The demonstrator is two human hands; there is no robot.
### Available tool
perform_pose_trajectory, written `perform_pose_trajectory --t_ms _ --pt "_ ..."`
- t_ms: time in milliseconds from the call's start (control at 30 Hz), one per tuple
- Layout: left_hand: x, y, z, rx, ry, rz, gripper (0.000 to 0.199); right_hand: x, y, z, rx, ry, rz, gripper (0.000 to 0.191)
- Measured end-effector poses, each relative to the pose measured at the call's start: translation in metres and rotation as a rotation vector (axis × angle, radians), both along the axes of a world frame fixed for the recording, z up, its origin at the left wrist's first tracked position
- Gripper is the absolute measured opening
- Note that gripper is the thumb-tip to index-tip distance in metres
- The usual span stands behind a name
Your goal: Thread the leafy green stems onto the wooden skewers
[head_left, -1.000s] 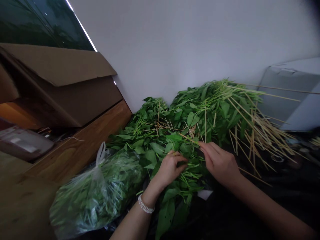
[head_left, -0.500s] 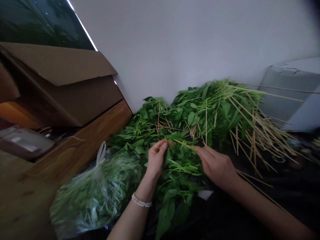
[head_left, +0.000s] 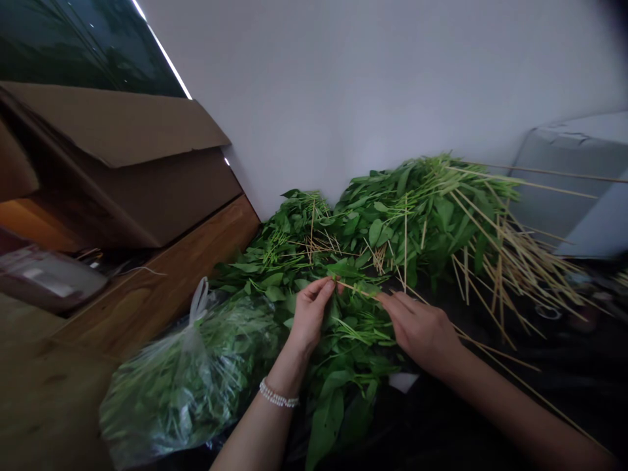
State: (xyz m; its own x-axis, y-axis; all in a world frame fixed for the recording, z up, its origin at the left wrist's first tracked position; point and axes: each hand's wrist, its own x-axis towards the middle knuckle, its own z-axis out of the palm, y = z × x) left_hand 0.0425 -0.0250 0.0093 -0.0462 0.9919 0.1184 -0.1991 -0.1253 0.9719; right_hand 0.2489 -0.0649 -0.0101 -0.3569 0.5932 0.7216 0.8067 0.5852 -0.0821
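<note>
A thin tan stick [head_left: 355,288] stretches between my two hands, with green leaf pieces along it. My left hand [head_left: 313,313], with a white beaded bracelet at the wrist, pinches the stick's left end between thumb and fingers. My right hand [head_left: 420,327] is closed on the other end; its fingertips are partly hidden. Below the hands lies a small pile of cut greens [head_left: 360,333] with large leaves hanging toward me. Behind them is a bigger heap of leafy greens [head_left: 392,203], with many similar sticks [head_left: 520,261] poking out to the right.
A clear plastic bag of greens [head_left: 196,379], knotted at the top, sits left of my left hand. Farther left are a wooden ledge [head_left: 210,252] and an open cardboard box [head_left: 161,190]. A white box [head_left: 564,176] stands at the right, against the pale wall [head_left: 343,85].
My left hand has shifted slightly right and my right hand slightly left, bringing them closer together. The stick stays held between them. A long stick behind my right wrist shows more.
</note>
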Motion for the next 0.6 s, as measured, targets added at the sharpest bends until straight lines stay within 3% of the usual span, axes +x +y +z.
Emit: perform_pose_trajectory --t_ms 367,600 --pt "0.0001 -0.0001 0.0006 -0.055 0.014 -0.003 0.029 0.0009 -0.0006 0.0008 -0.016 -0.027 -0.003 0.034" --pt "-0.0036 0.0014 -0.0014 0.012 0.145 0.024 0.029 0.0009 -0.0014 0.0017 -0.029 -0.037 -0.004 0.034"
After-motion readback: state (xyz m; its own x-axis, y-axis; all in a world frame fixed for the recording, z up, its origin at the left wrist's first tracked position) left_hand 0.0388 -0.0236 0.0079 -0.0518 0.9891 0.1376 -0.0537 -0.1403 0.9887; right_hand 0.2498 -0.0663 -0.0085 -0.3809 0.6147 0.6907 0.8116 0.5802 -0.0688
